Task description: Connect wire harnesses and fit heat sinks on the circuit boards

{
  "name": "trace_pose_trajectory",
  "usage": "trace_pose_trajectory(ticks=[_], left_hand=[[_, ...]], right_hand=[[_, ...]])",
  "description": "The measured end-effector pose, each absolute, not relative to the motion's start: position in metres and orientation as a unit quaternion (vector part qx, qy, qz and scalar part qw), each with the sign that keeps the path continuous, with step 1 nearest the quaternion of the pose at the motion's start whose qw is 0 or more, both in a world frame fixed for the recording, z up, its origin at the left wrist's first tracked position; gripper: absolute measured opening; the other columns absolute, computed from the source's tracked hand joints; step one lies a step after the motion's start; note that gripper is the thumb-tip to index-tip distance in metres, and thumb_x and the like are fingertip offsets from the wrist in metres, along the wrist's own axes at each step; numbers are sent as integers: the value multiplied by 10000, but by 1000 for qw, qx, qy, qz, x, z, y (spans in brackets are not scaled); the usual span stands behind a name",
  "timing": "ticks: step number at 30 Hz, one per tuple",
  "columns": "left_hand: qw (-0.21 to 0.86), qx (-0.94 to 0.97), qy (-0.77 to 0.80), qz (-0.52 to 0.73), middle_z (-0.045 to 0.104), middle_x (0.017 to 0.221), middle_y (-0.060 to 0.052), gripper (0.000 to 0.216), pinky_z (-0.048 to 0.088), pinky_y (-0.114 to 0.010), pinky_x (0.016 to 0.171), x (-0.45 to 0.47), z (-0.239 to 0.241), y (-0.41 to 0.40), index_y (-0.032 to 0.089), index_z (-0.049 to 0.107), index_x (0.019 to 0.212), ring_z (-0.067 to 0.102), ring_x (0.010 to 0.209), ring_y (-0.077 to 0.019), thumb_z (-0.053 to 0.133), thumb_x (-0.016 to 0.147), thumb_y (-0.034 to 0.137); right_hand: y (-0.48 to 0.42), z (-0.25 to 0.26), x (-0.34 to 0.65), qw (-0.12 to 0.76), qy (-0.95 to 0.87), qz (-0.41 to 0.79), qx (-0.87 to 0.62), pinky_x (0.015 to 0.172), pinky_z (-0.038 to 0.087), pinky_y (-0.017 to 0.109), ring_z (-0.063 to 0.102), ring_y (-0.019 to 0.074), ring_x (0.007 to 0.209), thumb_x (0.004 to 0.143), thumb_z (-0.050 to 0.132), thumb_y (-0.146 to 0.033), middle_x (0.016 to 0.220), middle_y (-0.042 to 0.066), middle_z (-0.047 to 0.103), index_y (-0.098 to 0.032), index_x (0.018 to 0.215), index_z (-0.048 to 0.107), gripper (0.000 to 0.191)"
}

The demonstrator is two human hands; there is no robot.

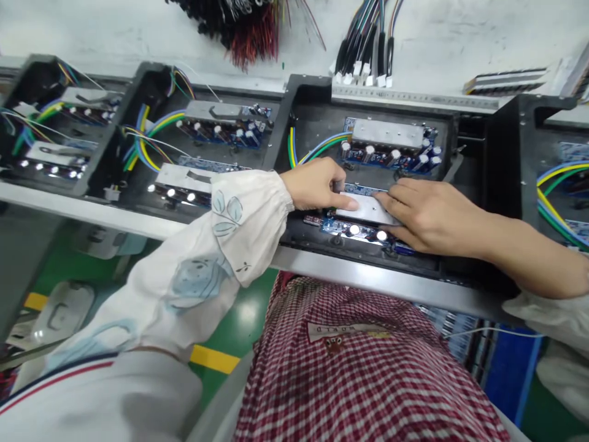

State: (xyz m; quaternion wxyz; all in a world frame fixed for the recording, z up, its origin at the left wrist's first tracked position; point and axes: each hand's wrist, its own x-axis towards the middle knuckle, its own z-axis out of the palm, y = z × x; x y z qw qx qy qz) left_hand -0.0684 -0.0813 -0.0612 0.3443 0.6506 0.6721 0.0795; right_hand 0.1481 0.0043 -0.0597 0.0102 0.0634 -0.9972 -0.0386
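Silver metal plate (365,209) is what both hands are on, it sits on top of a blue board (354,227) in the near part of the middle black tray (304,104). Left hand (315,183) has its fingers curled down and pinching the plate's left end, thumb on the top face, so it's closed on the plate. Right hand (426,215) lies flatter, fingers stretched out and pressing on the plate's right side, not really wrapped around it, more like resting on top. Just in front of the fingers you can see shiny capacitor tops (354,229) along the board's near edge. Further back in the same tray there's a second board (391,150) with its own metal plate, and yellow, green and blue wires (317,147) curve in from the left wall toward it. Left sleeve (216,239) is white with a pale blue leaf print; the right forearm is bare. More black trays (151,123) with the same kind of boards and wires sit in a row to the left, and another one (552,166) is off to the right. All of them rest on a grey rail (359,276). Bundles of cables (368,43) lie on the white bench behind. Red checked apron (368,368) fills the bottom, green floor (239,319) with a yellow line below.
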Motion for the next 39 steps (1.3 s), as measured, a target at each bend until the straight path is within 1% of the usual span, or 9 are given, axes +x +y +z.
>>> trace_pose_trajectory(ticks=[6,11,18,23,26,32,35,39], left_hand=[[327,665,669,60,563,653,-9,414,328,-256,614,-62,-60,-80,155,591,685,488,652,-130,635,659,566],[317,678,661,50,587,679,-10,434,327,-248,594,-61,-60,-81,162,594,722,510,653,-130,618,666,591],[324,691,645,44,572,666,0,417,298,-246,570,-63,-59,-80,176,568,717,495,622,-125,598,677,590],[316,691,649,48,561,658,2,406,297,-250,582,-61,-58,-80,178,556,704,495,632,-130,599,674,581],[314,689,652,43,567,667,-1,397,303,-253,592,-60,-57,-81,179,548,703,500,645,-136,605,673,571],[313,692,650,42,563,659,1,404,310,-253,594,-61,-58,-80,185,535,693,499,645,-141,601,666,583],[315,693,647,43,555,645,5,412,303,-248,575,-62,-59,-80,187,515,675,488,621,-134,595,665,591],[319,692,646,53,550,620,8,420,297,-247,563,-63,-60,-80,193,498,649,480,592,-129,587,668,603]], right_hand=[[6,-57,154,20,-997,-28,68,663,407,344,514,239,724,864,404,-253,792,152,581,2,1003,610,356],[4,-57,155,34,-996,-40,72,646,406,343,508,237,703,861,403,-235,781,153,582,34,1046,598,380],[4,-58,154,26,-997,-15,65,649,390,336,512,232,730,875,395,-242,817,167,594,26,1069,587,383],[2,-56,153,7,-998,-34,54,619,363,325,503,228,716,854,408,-241,796,158,594,-7,1016,602,343],[1,-55,152,12,-997,-43,62,619,360,322,500,230,729,849,395,-223,805,158,603,-14,1024,598,340],[-4,-57,152,6,-998,-55,31,623,368,326,498,231,738,858,376,-225,817,155,614,-24,1034,599,348],[-5,-57,152,2,-999,-36,12,649,394,344,514,247,779,852,379,-220,847,168,619,-11,1082,591,376],[-1,-48,164,-15,-1000,14,-20,728,439,388,543,265,864,843,449,-271,981,189,617,-14,1250,504,484]])
